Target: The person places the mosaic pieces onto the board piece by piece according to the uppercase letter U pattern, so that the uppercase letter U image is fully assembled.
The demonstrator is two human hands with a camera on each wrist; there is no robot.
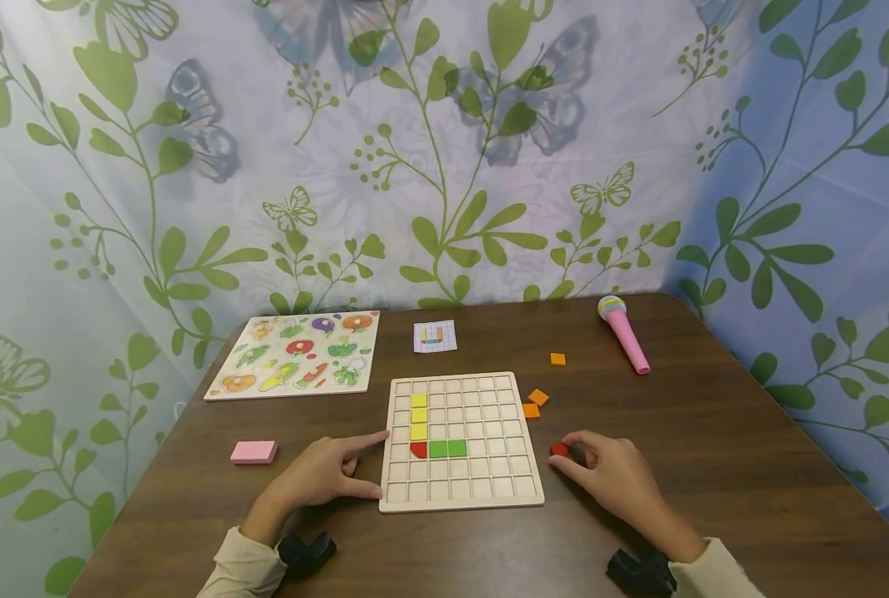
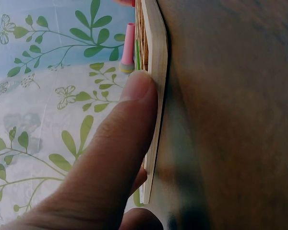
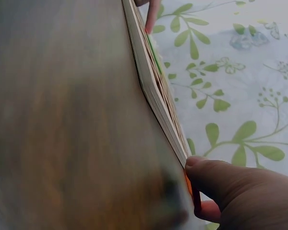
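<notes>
A wooden grid board [image 1: 489,482] lies mid-table. In one of its columns sit three yellow squares [image 1: 419,415], with a red rounded piece [image 1: 418,450] below them and two green squares [image 1: 448,448] beside it. My left hand [image 1: 323,473] touches the board's left edge with its extended index finger and thumb; the left wrist view shows the thumb [image 2: 129,105] against the rim. To the board's right, my right hand [image 1: 616,469] pinches a small red piece [image 1: 559,449] between thumb and fingers, down at the tabletop. Its exact shape is mostly hidden by the fingers.
Orange squares [image 1: 537,397] lie by the board's right edge, another [image 1: 558,359] farther back. A pink toy microphone [image 1: 627,339] is at back right. Behind the board lies a pattern card [image 1: 434,336]. A vegetable puzzle [image 1: 295,353] and a pink block [image 1: 253,453] are at left.
</notes>
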